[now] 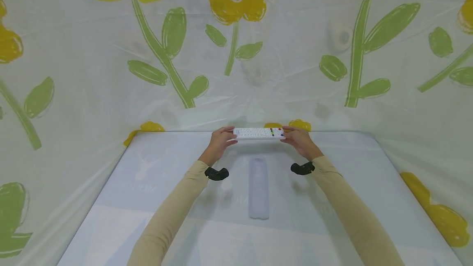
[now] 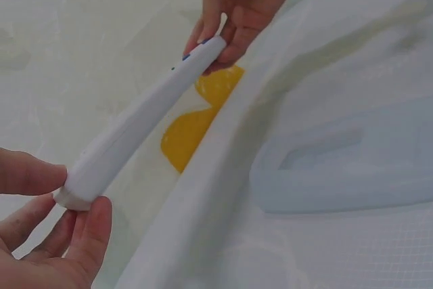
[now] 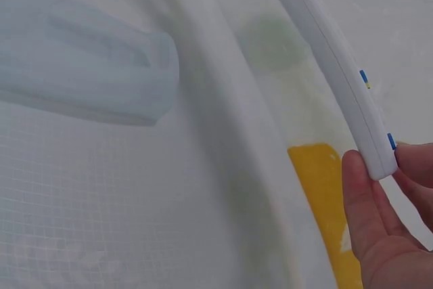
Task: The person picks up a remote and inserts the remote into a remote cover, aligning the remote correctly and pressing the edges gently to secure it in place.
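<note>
A white remote control (image 1: 255, 134) with rows of small buttons, a few of them coloured, is held lengthwise in the air over the far edge of the table. My left hand (image 1: 220, 141) pinches its left end between thumb and fingers; in the left wrist view the thumb lies on one face and fingertips (image 2: 100, 225) on the other. At the opposite end my right hand (image 1: 299, 141) pinches the remote the same way, near the coloured buttons. Closer to me, between the forearms, a translucent bluish remote cover (image 1: 259, 190) lies flat on the table.
A pale printed cloth covers the table (image 1: 129, 192). Behind and at both sides hangs a white curtain (image 1: 258, 93) with yellow flowers and green leaves, meeting the table's far edge close to the hands. A black band (image 1: 217, 174) is on each wrist.
</note>
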Motion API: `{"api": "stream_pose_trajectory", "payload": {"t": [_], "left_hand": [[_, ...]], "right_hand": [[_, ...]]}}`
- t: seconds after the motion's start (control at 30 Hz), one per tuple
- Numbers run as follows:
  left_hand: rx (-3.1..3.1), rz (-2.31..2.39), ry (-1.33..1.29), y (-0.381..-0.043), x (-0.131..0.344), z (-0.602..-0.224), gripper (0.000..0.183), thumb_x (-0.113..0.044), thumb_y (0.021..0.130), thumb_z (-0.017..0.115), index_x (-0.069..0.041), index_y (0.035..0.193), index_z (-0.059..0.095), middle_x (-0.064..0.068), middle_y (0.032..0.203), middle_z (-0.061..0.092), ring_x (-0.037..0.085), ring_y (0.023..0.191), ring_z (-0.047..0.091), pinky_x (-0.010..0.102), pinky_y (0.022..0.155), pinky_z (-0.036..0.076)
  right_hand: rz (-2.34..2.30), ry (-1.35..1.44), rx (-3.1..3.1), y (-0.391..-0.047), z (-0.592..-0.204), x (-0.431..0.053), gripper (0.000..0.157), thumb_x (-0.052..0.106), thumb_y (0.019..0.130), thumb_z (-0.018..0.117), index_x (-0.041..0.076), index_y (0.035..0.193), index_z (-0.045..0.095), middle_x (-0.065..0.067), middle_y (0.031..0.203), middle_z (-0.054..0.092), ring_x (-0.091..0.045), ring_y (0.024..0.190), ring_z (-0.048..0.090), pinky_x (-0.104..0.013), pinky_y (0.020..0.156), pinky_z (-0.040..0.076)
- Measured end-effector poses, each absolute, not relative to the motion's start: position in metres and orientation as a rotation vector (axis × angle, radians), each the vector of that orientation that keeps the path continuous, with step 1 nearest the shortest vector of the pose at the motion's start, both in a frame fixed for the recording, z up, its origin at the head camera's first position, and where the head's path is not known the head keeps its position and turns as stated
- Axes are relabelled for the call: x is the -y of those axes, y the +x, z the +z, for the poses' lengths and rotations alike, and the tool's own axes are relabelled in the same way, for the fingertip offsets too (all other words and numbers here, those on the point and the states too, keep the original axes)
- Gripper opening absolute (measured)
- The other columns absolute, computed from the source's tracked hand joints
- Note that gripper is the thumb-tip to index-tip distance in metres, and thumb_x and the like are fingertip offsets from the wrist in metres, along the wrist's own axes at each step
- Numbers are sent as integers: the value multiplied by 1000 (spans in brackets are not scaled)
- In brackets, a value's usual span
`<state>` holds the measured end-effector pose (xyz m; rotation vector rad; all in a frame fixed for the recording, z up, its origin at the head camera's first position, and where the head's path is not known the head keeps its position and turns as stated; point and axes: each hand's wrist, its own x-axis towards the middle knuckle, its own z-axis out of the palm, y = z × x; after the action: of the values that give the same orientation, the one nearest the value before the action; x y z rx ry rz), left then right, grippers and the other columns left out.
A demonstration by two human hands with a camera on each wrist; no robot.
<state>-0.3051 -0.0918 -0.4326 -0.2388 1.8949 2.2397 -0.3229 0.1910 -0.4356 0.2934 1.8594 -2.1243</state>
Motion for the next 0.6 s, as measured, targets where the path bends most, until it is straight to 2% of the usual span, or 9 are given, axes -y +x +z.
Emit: {"api": "stream_pose_trajectory", "payload": {"t": [0.3,0.6], "left_hand": [[-1816,2312,-215,-305,94,-431,52,5,85,56,2,137,46,17,131,49,29,115,52,36,95,48],[-1822,2325,-153,-299,96,-426,53,8,85,55,4,136,46,15,134,49,29,116,51,35,96,47]], "right_hand": [[-2124,211,-1872,-316,-430,-194,51,-1,96,48,-1,145,33,-14,150,29,-33,128,37,-40,107,35],[-2127,154,-1891,-309,-420,-194,49,1,96,50,-2,143,36,-14,147,33,-33,126,40,-40,106,37]]}}
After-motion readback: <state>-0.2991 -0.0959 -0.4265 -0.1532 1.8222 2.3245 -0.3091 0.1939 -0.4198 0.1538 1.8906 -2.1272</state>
